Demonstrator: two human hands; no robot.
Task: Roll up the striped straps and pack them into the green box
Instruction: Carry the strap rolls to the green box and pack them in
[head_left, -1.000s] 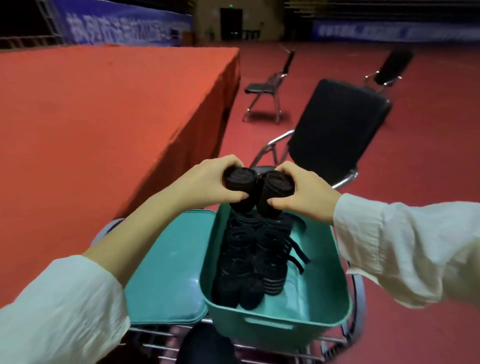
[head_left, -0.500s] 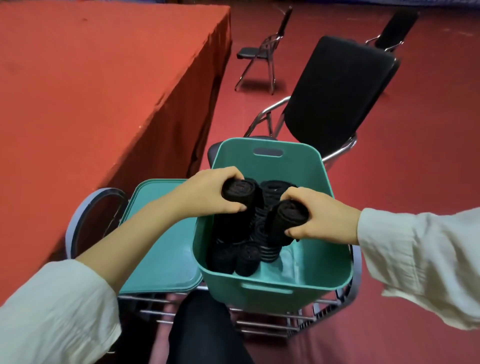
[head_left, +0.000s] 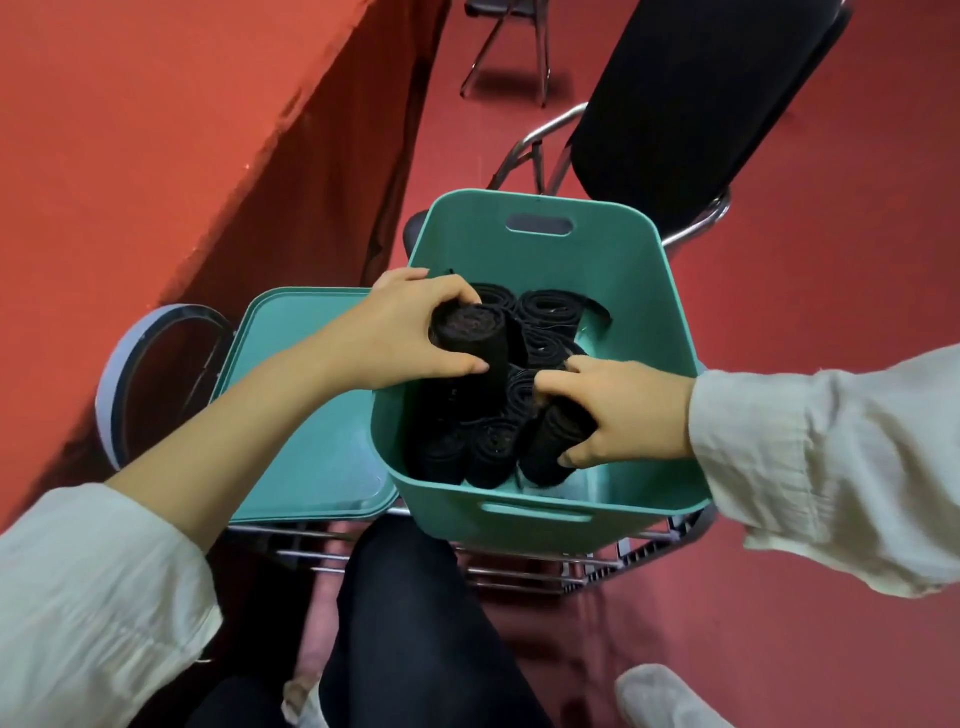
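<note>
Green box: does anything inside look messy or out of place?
Only slightly: a loose strap end sticks out beside the far rolled straps in the green box, not tucked in. Otherwise the rolls look tidy.

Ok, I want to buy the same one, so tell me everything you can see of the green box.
The green box is smooth teal plastic by its look, open-topped, with rounded corners, flaring walls and a slot handle in the near and far walls. It stands upright on metal bars, a matching lid lying to its left. Dark rolled straps fill its left part; the left hand and right hand each grip one inside it.
</note>
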